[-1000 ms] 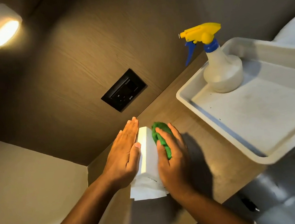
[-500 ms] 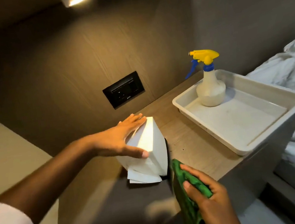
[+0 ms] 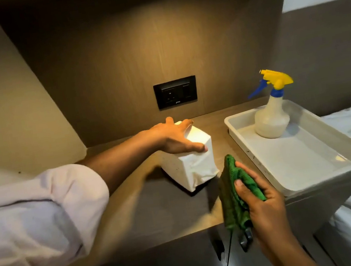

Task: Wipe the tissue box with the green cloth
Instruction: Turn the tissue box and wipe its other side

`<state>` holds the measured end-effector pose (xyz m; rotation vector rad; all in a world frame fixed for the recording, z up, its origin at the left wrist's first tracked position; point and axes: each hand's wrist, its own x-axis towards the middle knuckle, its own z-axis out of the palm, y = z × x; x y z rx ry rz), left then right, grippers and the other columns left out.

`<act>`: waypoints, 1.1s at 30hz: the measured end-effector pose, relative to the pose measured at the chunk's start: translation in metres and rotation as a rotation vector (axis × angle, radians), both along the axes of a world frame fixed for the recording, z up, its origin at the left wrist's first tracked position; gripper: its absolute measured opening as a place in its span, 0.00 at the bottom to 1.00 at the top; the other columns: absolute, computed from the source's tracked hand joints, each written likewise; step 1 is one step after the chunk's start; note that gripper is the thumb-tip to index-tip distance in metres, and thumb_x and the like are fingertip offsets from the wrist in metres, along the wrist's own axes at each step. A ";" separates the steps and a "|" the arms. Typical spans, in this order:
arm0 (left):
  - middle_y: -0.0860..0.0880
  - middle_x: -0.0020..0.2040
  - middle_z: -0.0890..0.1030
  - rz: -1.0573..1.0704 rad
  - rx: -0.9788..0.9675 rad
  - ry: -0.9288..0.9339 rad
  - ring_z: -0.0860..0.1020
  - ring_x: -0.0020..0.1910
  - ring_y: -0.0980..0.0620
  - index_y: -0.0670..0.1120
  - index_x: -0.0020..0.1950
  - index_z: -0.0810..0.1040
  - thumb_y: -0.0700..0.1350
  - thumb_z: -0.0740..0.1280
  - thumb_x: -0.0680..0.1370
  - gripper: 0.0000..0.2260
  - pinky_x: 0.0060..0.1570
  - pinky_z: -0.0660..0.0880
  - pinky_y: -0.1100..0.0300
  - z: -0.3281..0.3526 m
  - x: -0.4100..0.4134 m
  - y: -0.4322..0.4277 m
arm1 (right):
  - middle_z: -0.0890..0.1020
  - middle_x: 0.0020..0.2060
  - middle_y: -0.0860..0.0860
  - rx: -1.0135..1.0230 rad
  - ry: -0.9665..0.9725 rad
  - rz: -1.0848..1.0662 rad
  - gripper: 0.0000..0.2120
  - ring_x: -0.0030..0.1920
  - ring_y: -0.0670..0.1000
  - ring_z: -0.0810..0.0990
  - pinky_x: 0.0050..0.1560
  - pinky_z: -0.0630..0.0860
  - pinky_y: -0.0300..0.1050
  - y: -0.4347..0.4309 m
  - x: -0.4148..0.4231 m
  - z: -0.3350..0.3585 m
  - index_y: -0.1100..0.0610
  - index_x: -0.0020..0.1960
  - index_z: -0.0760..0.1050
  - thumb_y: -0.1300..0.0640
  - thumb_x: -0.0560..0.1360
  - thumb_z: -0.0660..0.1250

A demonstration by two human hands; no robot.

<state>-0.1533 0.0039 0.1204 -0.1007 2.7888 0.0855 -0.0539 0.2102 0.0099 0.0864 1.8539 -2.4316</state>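
Here, left hand (image 3: 175, 139) lies flat atop the box (image 3: 197, 168); right hand (image 3: 262, 201) clutches the cloth (image 3: 229, 193) just beside it

The white tissue box (image 3: 193, 164) sits on the wooden counter (image 3: 135, 208), a little tilted, its near face creased and crumpled; the left hand (image 3: 174, 139) rests across its top with fingers spread. The green cloth (image 3: 231, 194) is bunched and folded in the grip of the right hand (image 3: 261, 199), hanging over the counter's front edge just beside the box, apart from it.
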 end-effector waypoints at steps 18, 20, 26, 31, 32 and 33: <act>0.30 0.63 0.69 0.739 0.100 -0.330 0.78 0.56 0.30 0.39 0.75 0.57 0.70 0.63 0.70 0.46 0.56 0.77 0.41 0.037 0.014 0.080 | 0.80 0.62 0.47 -0.126 -0.012 0.013 0.17 0.62 0.49 0.78 0.61 0.78 0.57 -0.005 -0.028 -0.017 0.47 0.63 0.77 0.59 0.75 0.68; 0.31 0.55 0.72 0.756 0.069 -0.309 0.80 0.52 0.32 0.38 0.73 0.60 0.68 0.63 0.72 0.42 0.50 0.80 0.44 0.037 0.010 0.068 | 0.79 0.62 0.48 -0.103 0.014 0.010 0.17 0.62 0.49 0.77 0.62 0.78 0.55 -0.009 -0.036 -0.012 0.46 0.62 0.77 0.59 0.75 0.68; 0.40 0.75 0.63 0.326 -0.187 -0.152 0.64 0.72 0.38 0.41 0.76 0.58 0.63 0.55 0.79 0.34 0.67 0.66 0.45 0.026 0.006 0.035 | 0.80 0.63 0.47 -0.088 0.093 0.012 0.18 0.61 0.45 0.78 0.62 0.78 0.50 -0.015 -0.050 -0.014 0.46 0.63 0.77 0.61 0.75 0.68; 0.50 0.79 0.42 -0.306 -0.077 0.120 0.37 0.76 0.53 0.49 0.78 0.42 0.59 0.44 0.82 0.28 0.75 0.39 0.49 -0.004 0.030 0.004 | 0.77 0.65 0.46 -0.125 0.105 -0.008 0.18 0.63 0.45 0.76 0.59 0.78 0.46 -0.011 -0.032 -0.023 0.42 0.63 0.74 0.58 0.76 0.67; 0.51 0.79 0.41 -0.344 -0.021 0.186 0.36 0.76 0.54 0.50 0.78 0.42 0.59 0.43 0.81 0.28 0.75 0.39 0.49 -0.010 0.033 0.002 | 0.75 0.68 0.47 -0.124 0.117 0.010 0.19 0.65 0.46 0.75 0.59 0.78 0.45 -0.014 -0.030 -0.023 0.42 0.64 0.74 0.58 0.77 0.66; 0.51 0.79 0.41 -0.355 0.026 0.244 0.36 0.76 0.54 0.49 0.78 0.41 0.59 0.42 0.81 0.29 0.75 0.39 0.49 -0.013 0.037 0.000 | 0.73 0.70 0.47 -0.080 0.140 0.034 0.19 0.67 0.46 0.73 0.60 0.78 0.44 -0.017 -0.028 -0.023 0.41 0.65 0.72 0.57 0.77 0.66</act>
